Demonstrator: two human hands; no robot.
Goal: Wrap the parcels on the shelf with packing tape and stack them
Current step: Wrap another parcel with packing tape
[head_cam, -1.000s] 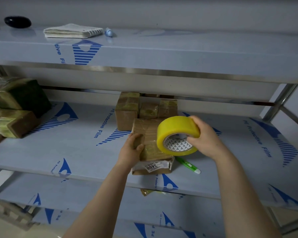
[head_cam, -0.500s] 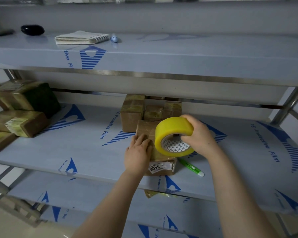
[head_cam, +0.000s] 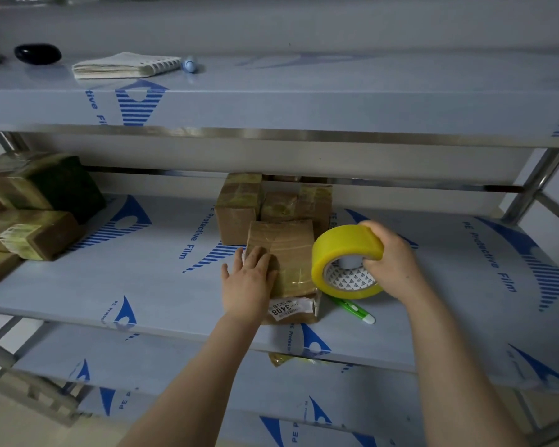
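Head view: the middle shelf (head_cam: 142, 285) carries a pile of wrapped parcels (head_cam: 36, 201) at its left end and a cluster of back parcels (head_cam: 239, 208) standing against the rear. Before those, near the shelf's front edge, lies the front parcel (head_cam: 288, 250), with a label reading 3408 on its near side. The yellow tape roll (head_cam: 342, 250) is held tilted just right of it, grasped by the right hand (head_cam: 391, 259), fingers over the rim. The left hand (head_cam: 247, 282) lies flat on the front parcel's left part, fingers straight. A green pen (head_cam: 352, 308) rests on the shelf, partly hidden by the roll.
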